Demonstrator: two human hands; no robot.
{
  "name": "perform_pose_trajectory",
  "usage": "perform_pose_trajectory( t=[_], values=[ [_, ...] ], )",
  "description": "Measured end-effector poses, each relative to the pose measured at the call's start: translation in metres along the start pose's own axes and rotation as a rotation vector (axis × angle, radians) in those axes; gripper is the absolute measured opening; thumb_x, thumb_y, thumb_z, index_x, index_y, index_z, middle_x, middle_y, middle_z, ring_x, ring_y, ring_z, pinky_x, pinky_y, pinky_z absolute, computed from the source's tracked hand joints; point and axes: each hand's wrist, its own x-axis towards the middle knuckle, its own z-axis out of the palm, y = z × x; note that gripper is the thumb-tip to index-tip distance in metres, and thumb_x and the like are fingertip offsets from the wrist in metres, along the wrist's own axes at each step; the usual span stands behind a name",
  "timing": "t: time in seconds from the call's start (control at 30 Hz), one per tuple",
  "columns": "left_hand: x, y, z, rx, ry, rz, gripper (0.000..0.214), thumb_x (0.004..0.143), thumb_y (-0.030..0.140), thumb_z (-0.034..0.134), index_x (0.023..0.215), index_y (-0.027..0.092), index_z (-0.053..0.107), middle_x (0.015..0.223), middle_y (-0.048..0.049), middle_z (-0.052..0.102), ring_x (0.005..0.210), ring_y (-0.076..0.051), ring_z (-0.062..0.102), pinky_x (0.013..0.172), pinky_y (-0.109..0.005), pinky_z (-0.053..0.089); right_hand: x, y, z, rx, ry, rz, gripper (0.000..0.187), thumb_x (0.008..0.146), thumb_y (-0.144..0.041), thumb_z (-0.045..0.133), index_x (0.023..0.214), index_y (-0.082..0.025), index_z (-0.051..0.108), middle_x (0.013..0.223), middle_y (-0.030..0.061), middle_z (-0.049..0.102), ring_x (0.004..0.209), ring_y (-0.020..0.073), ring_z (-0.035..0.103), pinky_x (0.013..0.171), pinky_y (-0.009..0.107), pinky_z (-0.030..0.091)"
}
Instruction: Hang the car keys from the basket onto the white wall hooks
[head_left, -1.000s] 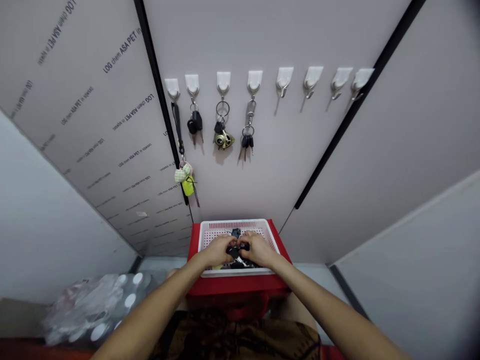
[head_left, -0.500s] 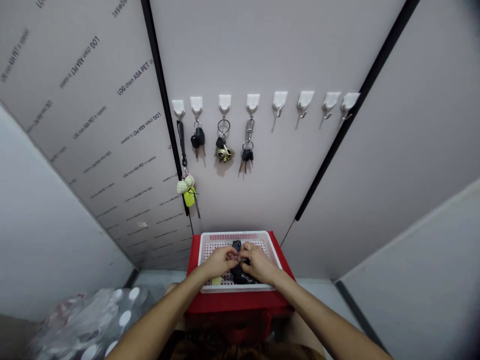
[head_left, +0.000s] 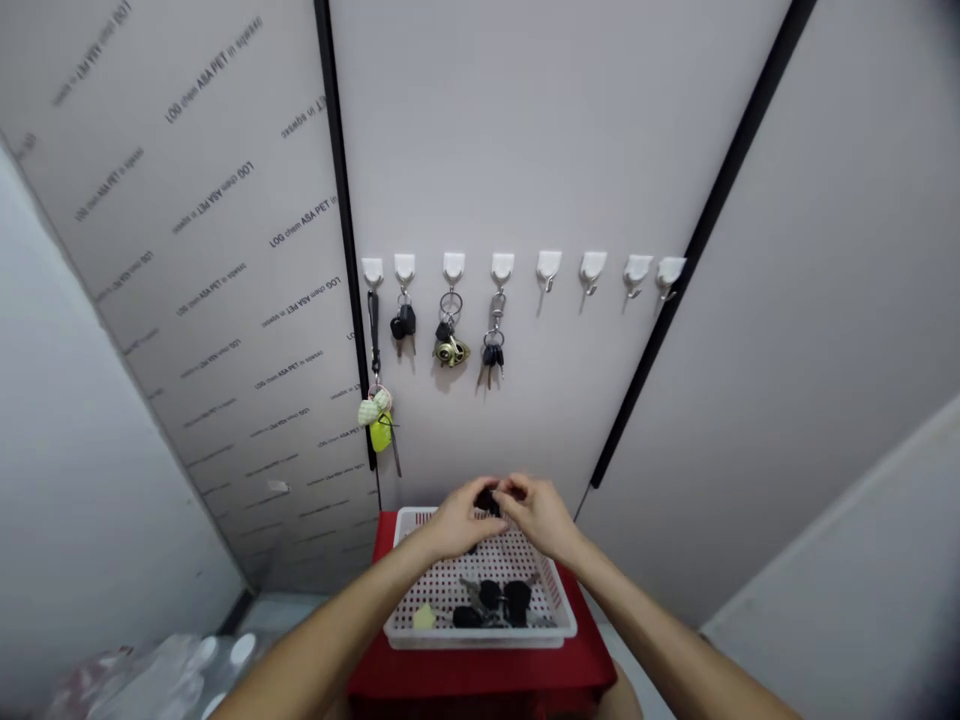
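My left hand [head_left: 465,520] and my right hand [head_left: 536,515] meet above the far rim of a white perforated plastic basket [head_left: 480,636]. Between their fingers they pinch a small black key fob [head_left: 488,501], mostly hidden by the fingers. Below them in the basket lie black-headed keys [head_left: 504,598] and a small yellow tag [head_left: 424,617]. Beyond the hands, a row of white adhesive hooks [head_left: 549,265] runs along the wall. Bunches of keys [head_left: 450,340] hang from the left hooks, and the right ones are bare.
The basket stands on a red stool [head_left: 480,680] against the grey wall panel [head_left: 525,150], which has black vertical strips. A lanyard with a yellow tag [head_left: 380,432] hangs at far left. Plastic-wrapped bottles [head_left: 172,685] lie at lower left.
Both hands have risen from over the basket's middle to above its far rim, carrying the black fob. The view has tilted up, so more of the basket's floor and its keys now show.
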Motion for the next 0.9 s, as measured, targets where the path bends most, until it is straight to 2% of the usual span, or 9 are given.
perform_pose_trajectory(
  t=[0.1, 0.2, 0.33, 0.47, 0.57, 0.7, 0.9],
  values=[
    [0.02, 0.022, 0.0, -0.055, -0.03, 0.029, 0.031, 0.057, 0.019, 0.052, 0.088, 0.013, 0.048, 0.078, -0.0027, 0.055, 0.072, -0.013, 0.048, 0.067, -0.026, 0.037, 0.02, -0.014, -0.026, 0.081, 0.036, 0.018, 0.014, 0.064, -0.025, 0.041, 0.056, -0.015, 0.048, 0.05, -0.0018, 0.048, 0.049, 0.0087, 0.042, 0.048, 0.02, 0.033],
    [0.043, 0.057, -0.009, -0.199, 0.003, 0.011, 0.027, 0.06, 0.016, 0.049, 0.086, 0.011, 0.046, 0.063, 0.0001, 0.052, 0.057, -0.008, 0.047, 0.056, -0.021, 0.037, 0.044, -0.026, -0.059, 0.11, 0.128, -0.003, 0.017, 0.063, -0.028, 0.042, 0.057, -0.014, 0.049, 0.05, -0.0018, 0.049, 0.049, 0.0086, 0.043, 0.049, 0.02, 0.034],
    [0.071, 0.115, -0.023, -0.383, 0.092, 0.015, 0.026, 0.064, 0.014, 0.045, 0.09, 0.012, 0.042, 0.064, -0.0001, 0.051, 0.051, -0.005, 0.048, 0.049, -0.017, 0.035, 0.077, -0.044, -0.105, 0.124, 0.364, -0.033, 0.017, 0.06, -0.029, 0.046, 0.057, -0.013, 0.051, 0.049, -0.0016, 0.049, 0.047, 0.0082, 0.043, 0.048, 0.02, 0.035],
    [0.101, 0.156, -0.029, -0.371, 0.224, 0.078, 0.025, 0.066, 0.016, 0.046, 0.09, 0.012, 0.043, 0.065, -0.0016, 0.053, 0.049, -0.005, 0.049, 0.048, -0.017, 0.036, 0.106, -0.064, -0.137, 0.167, 0.54, -0.044, 0.016, 0.058, -0.028, 0.048, 0.057, -0.012, 0.052, 0.046, -0.0015, 0.049, 0.042, 0.0078, 0.044, 0.044, 0.02, 0.036],
    [0.126, 0.167, -0.032, -0.245, 0.326, 0.12, 0.024, 0.066, 0.019, 0.046, 0.09, 0.012, 0.044, 0.062, -0.0023, 0.054, 0.048, -0.006, 0.049, 0.048, -0.018, 0.037, 0.122, -0.075, -0.148, 0.139, 0.621, -0.042, 0.014, 0.058, -0.024, 0.046, 0.058, -0.012, 0.053, 0.046, -0.0009, 0.049, 0.04, 0.0081, 0.045, 0.042, 0.02, 0.037],
    [0.146, 0.168, -0.036, -0.067, 0.446, 0.107, 0.025, 0.066, 0.023, 0.046, 0.088, 0.012, 0.046, 0.066, -0.0041, 0.056, 0.051, -0.008, 0.051, 0.054, -0.021, 0.039, 0.136, -0.081, -0.153, 0.008, 0.661, 0.006, 0.012, 0.059, -0.019, 0.045, 0.057, -0.012, 0.055, 0.044, 0.0001, 0.051, 0.041, 0.0091, 0.048, 0.044, 0.02, 0.039],
    [0.148, 0.165, -0.037, -0.031, 0.443, 0.057, 0.026, 0.067, 0.024, 0.044, 0.09, 0.013, 0.046, 0.074, -0.0049, 0.058, 0.051, -0.007, 0.052, 0.056, -0.02, 0.04, 0.142, -0.076, -0.151, -0.085, 0.568, 0.073, 0.016, 0.062, -0.015, 0.041, 0.062, -0.012, 0.057, 0.044, 0.0008, 0.053, 0.041, 0.0098, 0.05, 0.046, 0.02, 0.039]
  ],
)
